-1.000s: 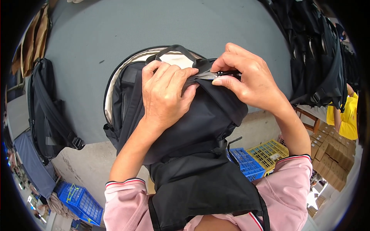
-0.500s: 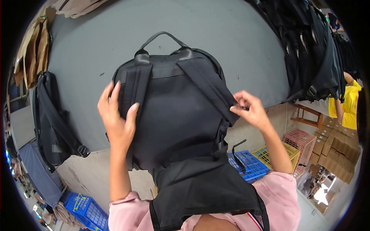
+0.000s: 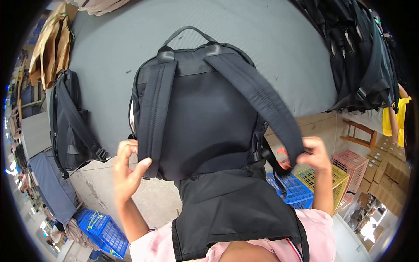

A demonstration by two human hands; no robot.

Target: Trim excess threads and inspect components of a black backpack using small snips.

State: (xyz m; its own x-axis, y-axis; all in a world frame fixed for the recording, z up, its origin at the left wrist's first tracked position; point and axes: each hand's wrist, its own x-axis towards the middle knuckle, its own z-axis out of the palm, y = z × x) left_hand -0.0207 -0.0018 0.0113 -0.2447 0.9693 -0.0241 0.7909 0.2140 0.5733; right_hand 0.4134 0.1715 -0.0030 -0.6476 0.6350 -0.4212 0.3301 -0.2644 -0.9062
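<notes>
A black backpack (image 3: 209, 109) lies back panel up on the grey table, its top handle (image 3: 187, 29) pointing away from me and its lower end against my black apron (image 3: 231, 205). My right hand (image 3: 315, 155) is closed on the lower part of the right shoulder strap (image 3: 266, 96), holding it out to the side. By that strap end shows an orange-red patch (image 3: 283, 158) that I cannot make out. My left hand (image 3: 131, 168) is closed around the lower left shoulder strap (image 3: 159, 109), thumb on top, fingers partly hidden at its outer edge.
Another black backpack (image 3: 72, 122) hangs at the table's left edge, below brown paper (image 3: 50, 48). More black bags (image 3: 358, 56) are piled at the right. Blue (image 3: 290, 190), yellow (image 3: 325, 183) and pink (image 3: 349, 168) crates stand below, near cardboard boxes (image 3: 388, 174). A person in yellow (image 3: 395, 122) stands far right.
My right hand has pulled the right strap outward and toward me, off the backpack. My left hand has slid down the left strap. The orange-red patch shows more.
</notes>
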